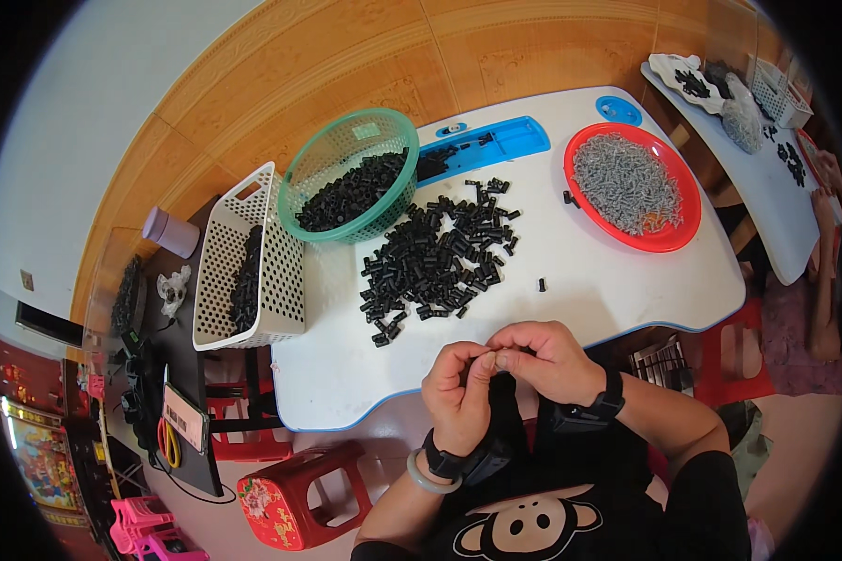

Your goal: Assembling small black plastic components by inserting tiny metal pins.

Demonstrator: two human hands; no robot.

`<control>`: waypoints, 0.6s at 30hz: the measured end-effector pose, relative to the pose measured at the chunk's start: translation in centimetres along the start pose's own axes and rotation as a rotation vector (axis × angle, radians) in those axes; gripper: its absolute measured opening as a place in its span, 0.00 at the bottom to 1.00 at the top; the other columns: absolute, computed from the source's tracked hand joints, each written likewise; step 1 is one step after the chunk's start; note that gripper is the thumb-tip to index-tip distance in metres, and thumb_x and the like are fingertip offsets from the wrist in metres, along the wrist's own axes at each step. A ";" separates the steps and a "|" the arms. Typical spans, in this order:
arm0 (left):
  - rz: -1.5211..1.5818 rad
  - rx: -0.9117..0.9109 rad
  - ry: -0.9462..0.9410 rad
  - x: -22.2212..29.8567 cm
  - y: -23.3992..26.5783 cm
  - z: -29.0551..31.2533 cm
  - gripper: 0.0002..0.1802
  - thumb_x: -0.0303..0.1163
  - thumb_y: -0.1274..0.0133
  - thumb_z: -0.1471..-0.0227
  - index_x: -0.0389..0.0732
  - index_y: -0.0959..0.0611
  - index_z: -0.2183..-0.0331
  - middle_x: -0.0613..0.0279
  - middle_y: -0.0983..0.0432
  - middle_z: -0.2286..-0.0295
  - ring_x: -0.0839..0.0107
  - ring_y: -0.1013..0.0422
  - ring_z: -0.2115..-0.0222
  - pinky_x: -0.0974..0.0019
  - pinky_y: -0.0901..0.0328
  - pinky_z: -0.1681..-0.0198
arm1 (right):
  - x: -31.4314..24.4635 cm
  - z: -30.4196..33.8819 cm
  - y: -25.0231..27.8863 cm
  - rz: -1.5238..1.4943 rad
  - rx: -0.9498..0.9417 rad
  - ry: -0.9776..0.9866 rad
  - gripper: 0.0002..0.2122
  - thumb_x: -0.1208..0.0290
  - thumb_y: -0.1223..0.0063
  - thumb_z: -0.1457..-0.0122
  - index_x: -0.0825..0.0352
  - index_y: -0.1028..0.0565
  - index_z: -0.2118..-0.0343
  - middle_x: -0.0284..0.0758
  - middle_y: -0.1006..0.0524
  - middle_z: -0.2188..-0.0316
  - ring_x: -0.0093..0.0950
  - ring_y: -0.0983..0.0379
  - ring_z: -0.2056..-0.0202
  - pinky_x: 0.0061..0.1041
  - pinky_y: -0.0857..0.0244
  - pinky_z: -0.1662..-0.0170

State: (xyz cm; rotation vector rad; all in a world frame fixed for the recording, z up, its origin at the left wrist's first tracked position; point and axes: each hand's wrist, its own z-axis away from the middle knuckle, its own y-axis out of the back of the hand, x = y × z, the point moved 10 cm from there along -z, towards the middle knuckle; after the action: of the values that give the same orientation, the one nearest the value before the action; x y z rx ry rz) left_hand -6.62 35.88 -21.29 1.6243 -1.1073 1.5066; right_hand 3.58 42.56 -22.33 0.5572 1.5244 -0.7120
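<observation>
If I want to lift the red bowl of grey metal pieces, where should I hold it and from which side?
Probably by opposite sides of the rim, coming from the near side and avoiding the black piece at its left. The red bowl is wide and loosely heaped, so a level two-handed grip should limit spilling.

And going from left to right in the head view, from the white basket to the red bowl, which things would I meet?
White perforated basket, green basket, pile of black pieces, single black piece lying apart, red bowl holding grey screws.
</observation>
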 end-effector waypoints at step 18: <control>-0.612 -0.124 -0.278 2.3 -1.0 -1.0 0.03 0.23 0.50 0.46 0.35 0.26 0.68 0.48 0.28 0.77 0.49 0.30 0.78 0.59 0.35 0.76 | -3.6 0.4 -0.6 0.593 0.058 0.401 0.04 0.77 0.49 0.46 0.67 0.31 0.68 0.41 0.27 0.75 0.42 0.28 0.72 0.34 0.35 0.70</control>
State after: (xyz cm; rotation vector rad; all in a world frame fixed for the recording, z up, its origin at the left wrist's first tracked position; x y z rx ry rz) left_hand -6.19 36.88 -18.82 1.8941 -0.7181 0.8213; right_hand 3.70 42.05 -18.66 1.1869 1.5861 -0.1872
